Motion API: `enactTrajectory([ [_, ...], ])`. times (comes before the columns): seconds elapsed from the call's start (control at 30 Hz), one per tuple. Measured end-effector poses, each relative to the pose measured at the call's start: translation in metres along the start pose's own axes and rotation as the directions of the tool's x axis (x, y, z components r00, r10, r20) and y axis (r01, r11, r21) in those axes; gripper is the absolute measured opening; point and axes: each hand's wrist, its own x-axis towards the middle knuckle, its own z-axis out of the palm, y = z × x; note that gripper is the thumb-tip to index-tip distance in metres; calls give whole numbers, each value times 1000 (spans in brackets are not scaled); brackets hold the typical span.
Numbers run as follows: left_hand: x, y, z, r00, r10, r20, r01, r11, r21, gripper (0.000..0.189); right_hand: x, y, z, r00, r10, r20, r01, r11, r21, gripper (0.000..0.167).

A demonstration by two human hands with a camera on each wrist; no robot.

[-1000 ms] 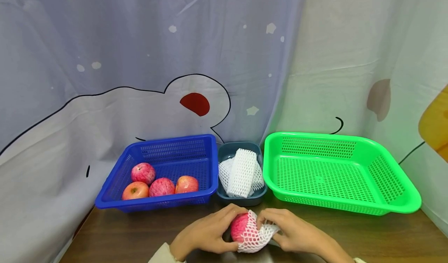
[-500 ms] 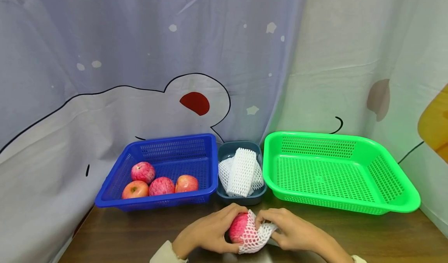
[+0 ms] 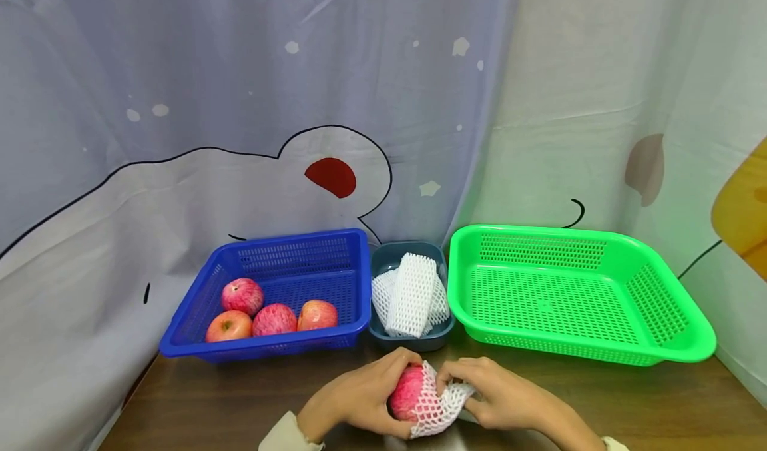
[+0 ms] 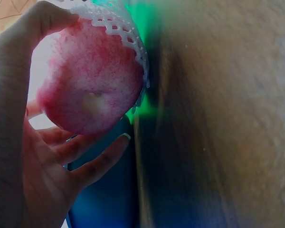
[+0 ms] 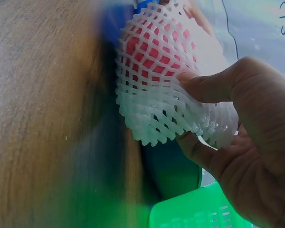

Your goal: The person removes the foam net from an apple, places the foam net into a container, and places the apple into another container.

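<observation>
A red apple [image 3: 406, 394] sits partly inside a white foam net sleeve [image 3: 433, 408] near the table's front edge. My left hand [image 3: 368, 394] grips the bare side of the apple, thumb on the near side and fingers on the far side. In the left wrist view the apple [image 4: 92, 85] shows its uncovered end, with the net round the other end. My right hand [image 3: 500, 394] pinches the loose end of the sleeve. In the right wrist view the net [image 5: 156, 85] stretches over the apple, its free end bunched at the thumb and fingers.
A blue basket [image 3: 263, 348] with several apples stands at the back left. Beside it, a small dark-teal bin [image 3: 383, 254] holds more white foam sleeves [image 3: 412, 294]. A green basket [image 3: 551, 298] stands at the back right. Behind them hangs a patterned curtain [image 3: 240, 71].
Both hands keep their holds on the apple and sleeve, almost still. The left hand and apple shift only very slightly; the head view drifts a little.
</observation>
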Motion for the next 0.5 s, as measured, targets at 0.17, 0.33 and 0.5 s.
enactTrajectory([
  [0.17,1,1,0,1000,-3,3,3,1000,8,81,0,-2,0,1000,-21,-10,21,1000,-17,50],
  [0.33,2,0,1,998,56,-16,-55,997,55,82,-1,-3,1,1000,-25,-7,24,1000,-19,49],
  [0.5,2,-1,2,995,95,-32,-92,991,98,83,-3,-4,1,1000,-6,10,7,1000,-5,43],
])
